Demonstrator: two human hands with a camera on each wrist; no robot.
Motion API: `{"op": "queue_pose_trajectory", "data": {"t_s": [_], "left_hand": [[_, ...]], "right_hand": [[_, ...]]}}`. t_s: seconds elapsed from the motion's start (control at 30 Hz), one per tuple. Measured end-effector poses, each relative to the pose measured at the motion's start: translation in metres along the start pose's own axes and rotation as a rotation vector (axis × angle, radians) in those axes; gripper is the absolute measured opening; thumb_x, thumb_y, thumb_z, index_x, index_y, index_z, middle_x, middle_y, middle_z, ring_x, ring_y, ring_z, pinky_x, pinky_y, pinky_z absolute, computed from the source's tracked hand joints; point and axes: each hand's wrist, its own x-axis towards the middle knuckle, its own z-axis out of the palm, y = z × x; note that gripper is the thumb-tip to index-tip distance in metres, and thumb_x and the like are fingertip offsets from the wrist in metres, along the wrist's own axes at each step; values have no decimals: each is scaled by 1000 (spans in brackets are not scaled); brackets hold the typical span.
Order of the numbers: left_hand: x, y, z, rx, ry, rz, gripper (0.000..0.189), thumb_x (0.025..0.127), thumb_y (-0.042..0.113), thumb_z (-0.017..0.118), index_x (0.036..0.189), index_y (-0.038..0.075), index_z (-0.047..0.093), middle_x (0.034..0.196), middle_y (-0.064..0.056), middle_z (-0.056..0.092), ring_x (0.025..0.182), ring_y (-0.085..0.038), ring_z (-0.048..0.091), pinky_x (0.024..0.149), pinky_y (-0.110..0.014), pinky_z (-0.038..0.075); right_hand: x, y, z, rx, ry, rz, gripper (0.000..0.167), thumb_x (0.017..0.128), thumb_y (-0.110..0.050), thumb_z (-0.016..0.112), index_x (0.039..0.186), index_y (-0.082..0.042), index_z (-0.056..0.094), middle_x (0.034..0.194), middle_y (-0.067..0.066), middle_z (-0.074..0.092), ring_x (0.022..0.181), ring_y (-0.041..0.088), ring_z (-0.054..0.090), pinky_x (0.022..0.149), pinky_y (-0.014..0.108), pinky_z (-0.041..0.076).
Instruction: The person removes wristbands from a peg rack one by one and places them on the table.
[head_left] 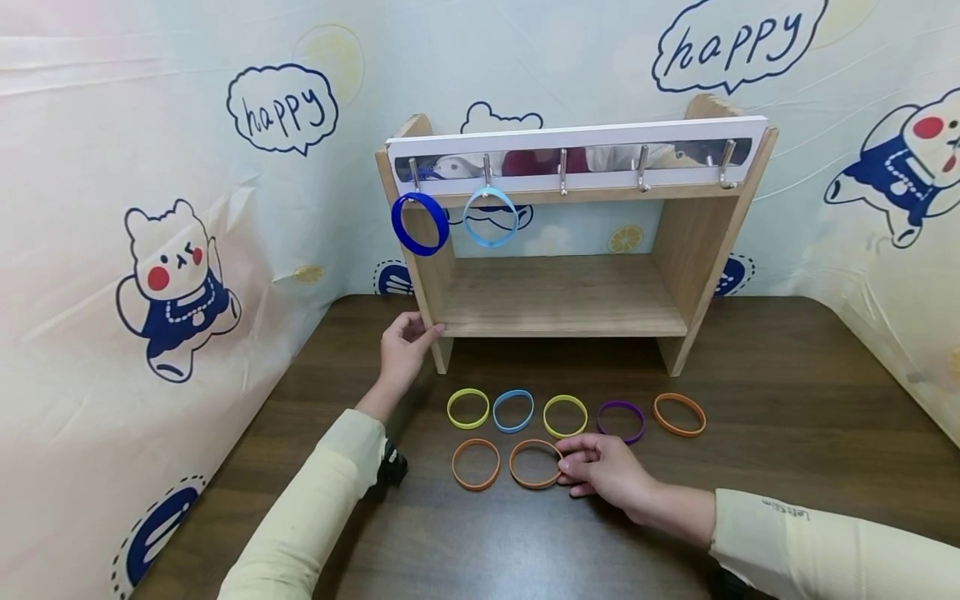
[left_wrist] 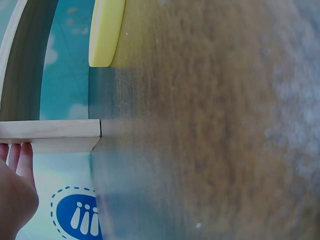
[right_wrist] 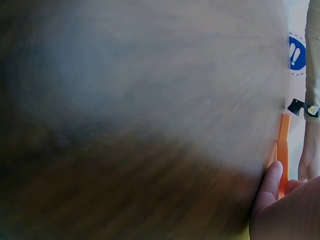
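My right hand [head_left: 611, 475] pinches the right edge of an orange wristband [head_left: 513, 477] on the table. Just left of it is another orange wristband [head_left: 455, 477]. My left hand [head_left: 401, 354] grips the lower left side panel of a small wooden rack [head_left: 562, 296], thumb on its front edge. From the rack's left hooks hang a dark blue wristband [head_left: 397, 229] and a light blue wristband [head_left: 491, 243]. In the right wrist view, the fingers [right_wrist: 272, 180] lie against the orange band.
Behind the right hand, a row holds two yellow-green wristbands [head_left: 450, 415], a blue wristband [head_left: 496, 419], a purple wristband [head_left: 641, 425] and an orange wristband [head_left: 701, 421]. Several metal hooks [head_left: 563, 171] line the rack's white-framed strip. A printed cloth [head_left: 562, 67] surrounds the brown table [head_left: 450, 550].
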Motion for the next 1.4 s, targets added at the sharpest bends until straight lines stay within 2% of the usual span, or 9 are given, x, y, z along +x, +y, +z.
{"op": "queue_pose_trajectory", "data": {"t_s": [0.27, 0.9, 1.2, 1.4], "left_hand": [[0, -1, 0, -19, -6, -4, 29, 87, 8, 74, 107, -9, 62, 104, -27, 63, 97, -38, 58, 71, -19, 51], [0, -2, -1, -1, -1, 1, 29, 87, 9, 74, 107, -8, 62, 102, -23, 65, 91, -26, 60, 72, -21, 51], [1, -2, -1, -24, -7, 2, 28, 87, 8, 74, 106, -8, 62, 104, -28, 63, 97, -39, 58, 70, -19, 51], [1, -2, -1, -26, -9, 5, 28, 86, 8, 74, 106, -8, 62, 102, -27, 64, 95, -37, 59, 69, -19, 51]], "right_hand": [[-1, -2, 1, -30, 6, -7, 33, 92, 0, 63, 120, 15, 54, 90, 13, 67, 83, 26, 68, 67, 36, 57], [0, -1, 0, -58, -8, -19, 31, 91, -1, 65, 117, 15, 57, 90, 15, 69, 79, 24, 68, 64, 35, 57], [0, -2, -3, -75, -6, -20, 30, 92, -2, 64, 116, 14, 58, 90, 16, 69, 79, 24, 68, 64, 36, 57], [0, -6, -5, -69, 2, -27, 31, 93, -3, 64, 118, 14, 57, 92, 16, 68, 81, 25, 68, 66, 36, 57]]}}
